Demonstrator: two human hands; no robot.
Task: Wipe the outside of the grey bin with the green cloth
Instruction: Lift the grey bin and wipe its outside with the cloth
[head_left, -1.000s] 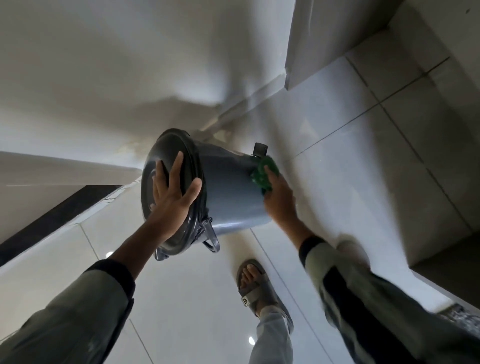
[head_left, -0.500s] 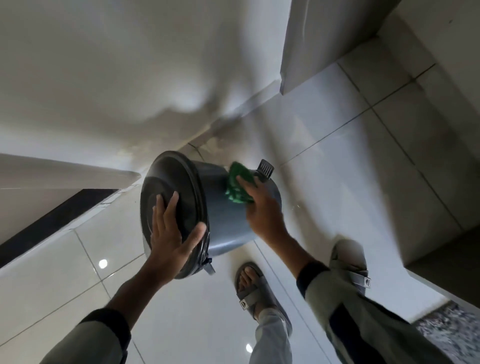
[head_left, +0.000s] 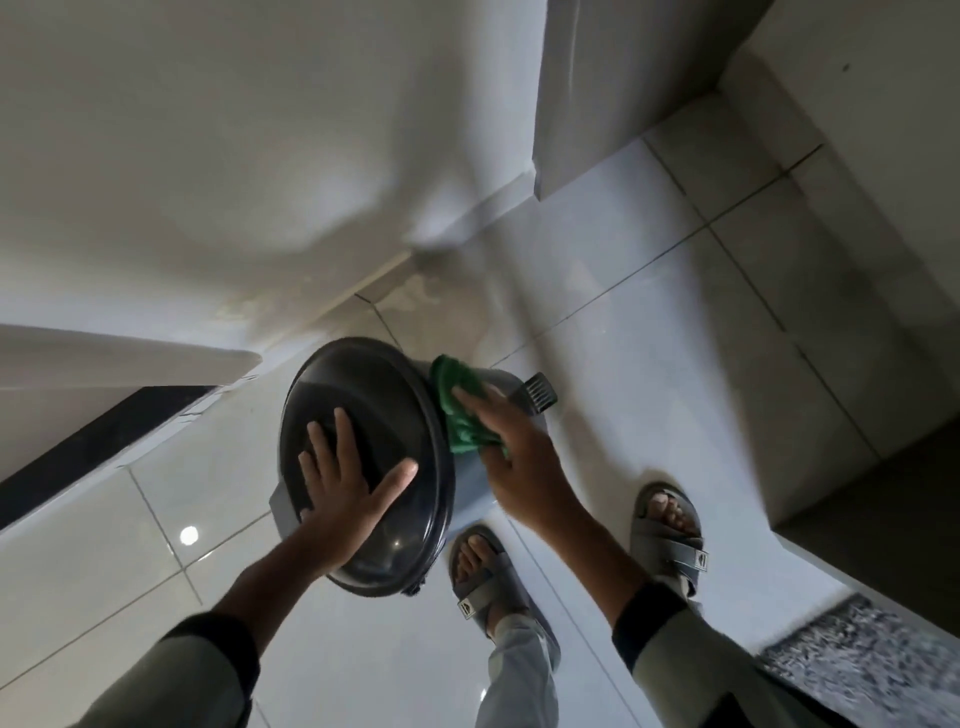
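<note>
The round grey plastic bin (head_left: 470, 486) is tipped on the pale tiled floor (head_left: 675, 374), its long axis running from the dark lid (head_left: 374, 415) at near left to the foot pedal (head_left: 539, 393) at far right. The left hand (head_left: 345, 499) lies flat on the lid, fingers spread. The right hand (head_left: 511, 457), the nearer one to the wall, presses the crumpled green cloth (head_left: 460, 410) against the upper side just right of the lid rim, so the unwiped side lies beyond its fingers, toward the pedal.
</note>
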